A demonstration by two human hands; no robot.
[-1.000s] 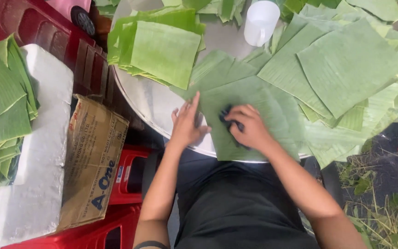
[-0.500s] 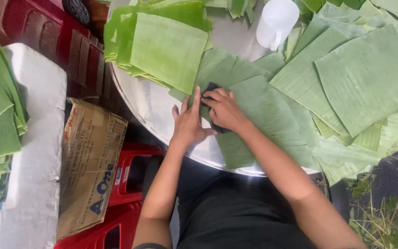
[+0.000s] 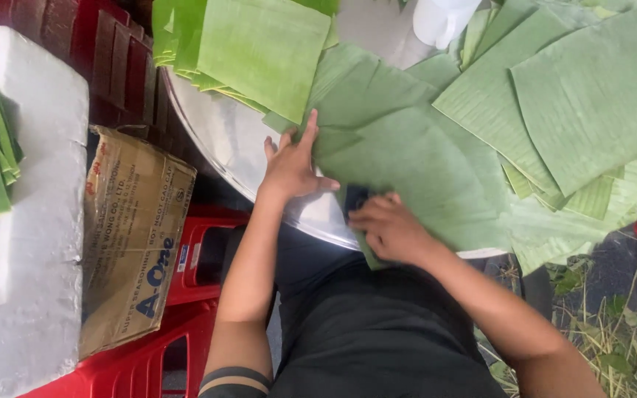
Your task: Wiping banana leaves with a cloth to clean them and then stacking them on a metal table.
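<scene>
Left hand (image 3: pixel 291 168) lies open, flat on the banana leaf (image 3: pixel 414 173). At its 4 o'clock, right hand (image 3: pixel 386 230) grips a dark cloth (image 3: pixel 354 197), pressed onto the leaf.

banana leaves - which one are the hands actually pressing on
The large leaf lying flat at the near edge of the round metal tray. The left hand pins it, the right hand holds a dark object on it; the others lie untouched.

Round metal table (image 3: pixel 223 147) over red plastic stools (image 3: pixel 208 250) (grassy ground (image 3: pixel 613 332) beside).
</scene>
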